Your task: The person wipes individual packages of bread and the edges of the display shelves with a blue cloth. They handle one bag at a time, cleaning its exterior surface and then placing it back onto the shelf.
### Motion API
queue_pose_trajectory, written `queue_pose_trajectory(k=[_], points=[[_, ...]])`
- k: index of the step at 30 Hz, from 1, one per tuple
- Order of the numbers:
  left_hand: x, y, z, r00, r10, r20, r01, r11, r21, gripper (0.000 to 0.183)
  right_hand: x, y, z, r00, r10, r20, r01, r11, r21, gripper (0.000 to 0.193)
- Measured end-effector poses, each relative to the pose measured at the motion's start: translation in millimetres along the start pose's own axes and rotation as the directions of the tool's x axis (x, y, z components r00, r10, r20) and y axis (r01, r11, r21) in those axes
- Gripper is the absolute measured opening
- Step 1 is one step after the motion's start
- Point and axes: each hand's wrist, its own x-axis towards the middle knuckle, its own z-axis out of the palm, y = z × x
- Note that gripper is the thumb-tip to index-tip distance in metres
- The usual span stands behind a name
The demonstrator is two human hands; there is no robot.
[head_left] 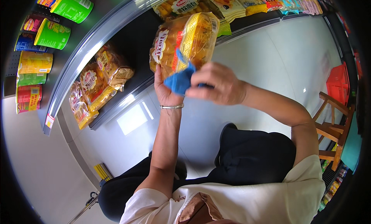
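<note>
A large clear bag of bread (205, 40) with yellow patterned edges and a red strip is held up in front of the shelf. My left hand (165, 89), with a bangle at its wrist, supports it from below and at its near side; the fingers are mostly hidden behind the bag. My right hand (220, 85) is closed around a blue cloth (179, 82), slightly blurred. The cloth lies against the bag's lower near part, just over my left palm.
More bagged bread (91, 83) sits on the low shelf at the left, and other packets (181, 7) line it at the back. Tubs (54, 34) stand on the upper shelf, whose metal edge (83, 50) curves past. A wooden stool (334, 127) and red basket (338, 83) are at right.
</note>
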Motion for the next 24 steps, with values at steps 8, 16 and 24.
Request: queue_pose_trajectory(k=[8, 16, 24], points=[[-12.0, -6.9, 11.8, 0.986, -0.022, 0.165, 0.027, 0.999, -0.029, 0.05, -13.4, 77.3, -47.4, 0.936, 0.241, -0.256, -0.307, 0.915, -0.263, 0.041], [-12.2, 4.5, -2.0, 0.98, 0.077, 0.185, -0.149, 0.897, 0.416, 0.046, -51.4, 119.7, -54.3, 0.285, 0.902, 0.325, -0.463, -0.168, 0.87, 0.033], [-17.9, 11.7, 5.1, 0.925, 0.016, 0.38, -0.304, 0.63, 0.715, 0.061, -31.7, 68.7, -33.9, 0.256, 0.709, 0.658, -0.594, -0.422, 0.685, 0.057]])
